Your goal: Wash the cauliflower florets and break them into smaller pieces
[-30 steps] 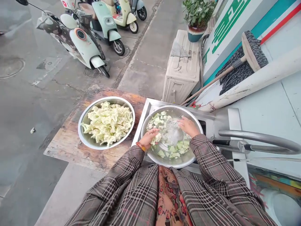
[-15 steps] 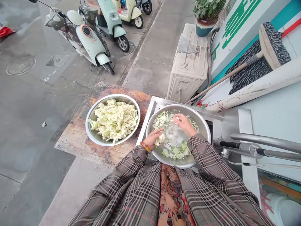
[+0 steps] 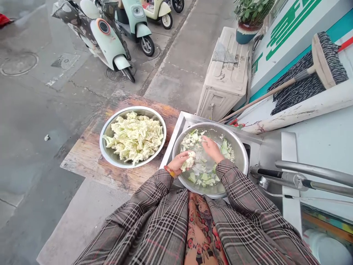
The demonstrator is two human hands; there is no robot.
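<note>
A steel basin [image 3: 239,151] full of water and floating cauliflower pieces [image 3: 202,176] sits in a metal sink [image 3: 180,125]. My left hand [image 3: 179,162] is at the basin's near left side, its fingers closed around a cauliflower floret [image 3: 189,162]. In the middle of the basin, my right hand [image 3: 211,148] reaches into the water with fingers spread among the pieces. To the left, on a worn wooden board [image 3: 91,162], stands a second steel bowl [image 3: 109,154] heaped with pale cauliflower florets [image 3: 135,137].
A tap with a long metal spout [image 3: 306,180] juts in from the right. Behind the sink stand an old air-conditioner unit [image 3: 224,73], a potted plant [image 3: 249,18] and a broom [image 3: 303,75] leaning on a wall. Scooters [image 3: 110,40] are parked on the pavement at the back left.
My left hand has lifted a floret out of the water. My right hand has slid leftward toward the basin's middle. The view has shifted slightly.
</note>
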